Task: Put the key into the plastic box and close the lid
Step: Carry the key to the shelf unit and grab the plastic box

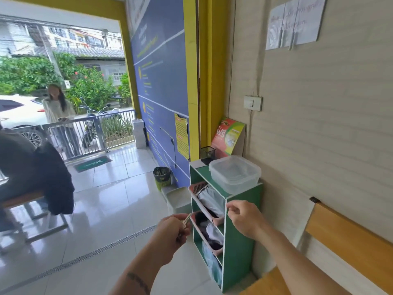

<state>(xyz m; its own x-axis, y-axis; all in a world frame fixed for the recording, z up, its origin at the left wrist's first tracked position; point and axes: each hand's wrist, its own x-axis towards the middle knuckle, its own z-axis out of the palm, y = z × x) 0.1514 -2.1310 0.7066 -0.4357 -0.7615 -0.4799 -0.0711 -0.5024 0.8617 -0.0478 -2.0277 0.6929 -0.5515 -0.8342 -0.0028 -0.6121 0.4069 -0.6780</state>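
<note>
Glossy white floor tiles (119, 194) spread out to the left of the hands, running to a grey railing (89, 133) and daylight outside. Just beyond the hands a green shelf (238, 241) stands against a pale striped wall (329, 124); a blue wall (163, 81) rises farther ahead.
</note>
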